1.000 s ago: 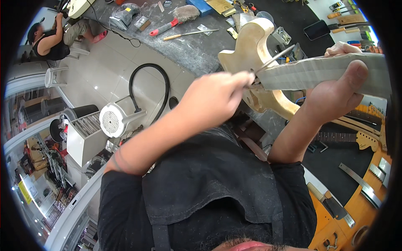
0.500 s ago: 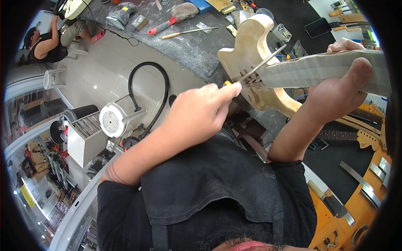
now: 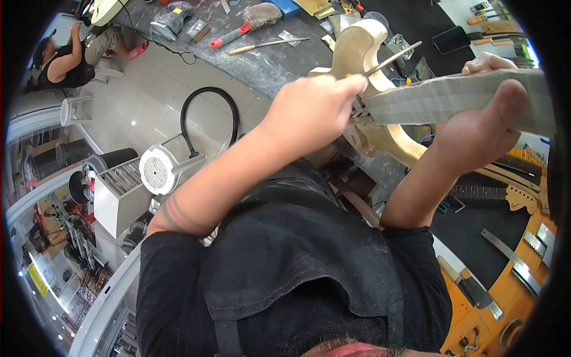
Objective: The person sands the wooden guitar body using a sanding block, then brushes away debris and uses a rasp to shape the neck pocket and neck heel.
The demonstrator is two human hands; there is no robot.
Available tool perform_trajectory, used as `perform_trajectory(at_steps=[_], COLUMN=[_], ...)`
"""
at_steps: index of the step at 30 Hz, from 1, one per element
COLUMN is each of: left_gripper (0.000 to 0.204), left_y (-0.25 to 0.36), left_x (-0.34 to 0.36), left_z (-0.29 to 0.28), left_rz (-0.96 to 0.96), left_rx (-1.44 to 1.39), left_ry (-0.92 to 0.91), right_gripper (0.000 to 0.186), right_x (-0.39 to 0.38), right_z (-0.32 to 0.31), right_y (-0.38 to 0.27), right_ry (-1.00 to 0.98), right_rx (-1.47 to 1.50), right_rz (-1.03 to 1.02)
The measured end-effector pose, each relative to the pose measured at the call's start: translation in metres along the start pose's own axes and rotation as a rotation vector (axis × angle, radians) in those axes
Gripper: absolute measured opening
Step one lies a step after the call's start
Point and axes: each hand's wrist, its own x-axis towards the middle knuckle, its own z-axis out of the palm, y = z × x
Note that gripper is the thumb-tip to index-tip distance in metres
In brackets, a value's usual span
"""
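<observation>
A pale, bare-wood guitar body is held above the bench, tilted. Its neck, covered in whitish tape or paper, runs to the right. My right hand grips this neck, with fingers wrapped beneath it and the thumb on top. Closed in a pinch, my left hand holds a thin round file. The file slants up to the right across the body, near where the neck joins. Slots or cavities in the wood beside that joint are partly covered by my left hand. The file's handle is mostly hidden in my fingers.
The dusty dark bench carries a red-handled brush and another slim file. A bare guitar neck, steel rulers and a saw lie at right. White stool and black hose stand left; a seated person is beyond.
My left hand has pushed the file up and to the right across the guitar body. My right hand and the neck have hardly moved.
</observation>
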Motion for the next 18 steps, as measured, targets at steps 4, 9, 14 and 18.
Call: perform_trajectory(at_steps=[4,9,14,18], left_gripper=[0.026,0.028,0.025,0.029], left_y=[0.007,0.005,0.002,0.009], left_x=[-0.026,-0.051,-0.003,-0.063], left_z=[0.003,-0.010,0.008,-0.001], left_rz=[-0.045,-0.107,-0.010,-0.070], left_rx=[-0.158,-0.125,-0.045,-0.175], left_ry=[-0.045,-0.096,-0.021,-0.041], right_gripper=[0.062,0.061,0.059,0.058], right_x=[0.003,0.005,0.006,0.004], right_z=[-0.001,-0.012,-0.007,-0.012], right_y=[0.006,0.016,0.015,0.019], right_ry=[0.029,0.042,0.040,0.059], right_rx=[-0.040,-0.017,-0.016,-0.025], right_rz=[0.003,0.050,0.015,0.042])
